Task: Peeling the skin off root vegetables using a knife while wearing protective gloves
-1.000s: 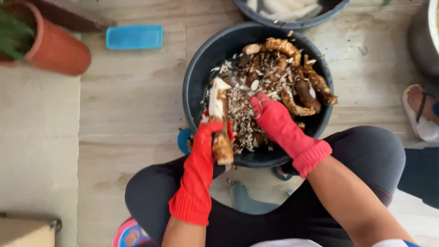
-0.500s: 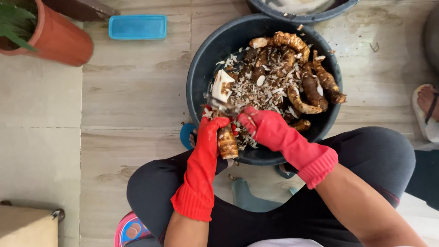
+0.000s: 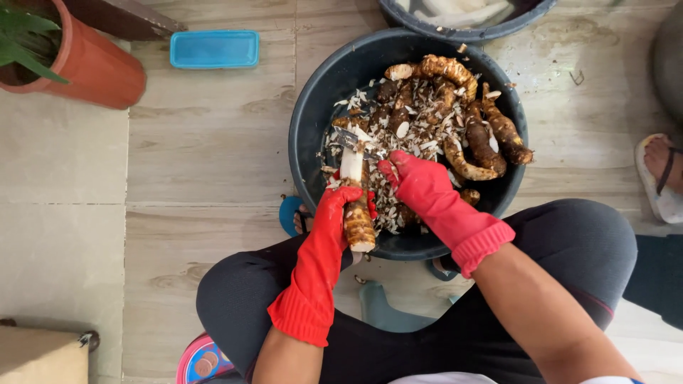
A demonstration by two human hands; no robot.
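Hands in red rubber gloves, seen from above, over a dark round basin [image 3: 313, 99] that stands on the tiled floor [image 3: 206, 156] between our knees. Our left hand [image 3: 338, 206] is wrapped around a long brown root [image 3: 358, 220], held upright at the near rim; its upper part is already peeled white. Our right hand [image 3: 413, 181] is closed on the handle of a knife [image 3: 347, 140], whose blade lies against the white end of the root. Unpeeled roots [image 3: 477, 139] and pale peel scraps [image 3: 420, 135] fill the basin.

Risk, as we judge it: the blade works close to the left glove, and a slip on the wet skin could carry it into the fingers; a loosened grip would drop the root onto the scraps.

Room for movement: the basin rim hems the hands in front, our thighs behind. A second basin [image 3: 398, 18] touches the far side; another person's sandalled foot [image 3: 662, 174] lies to the right. A blue lid [image 3: 213, 48] and a terracotta pot [image 3: 92, 64] stand well apart on the left, with open floor between.
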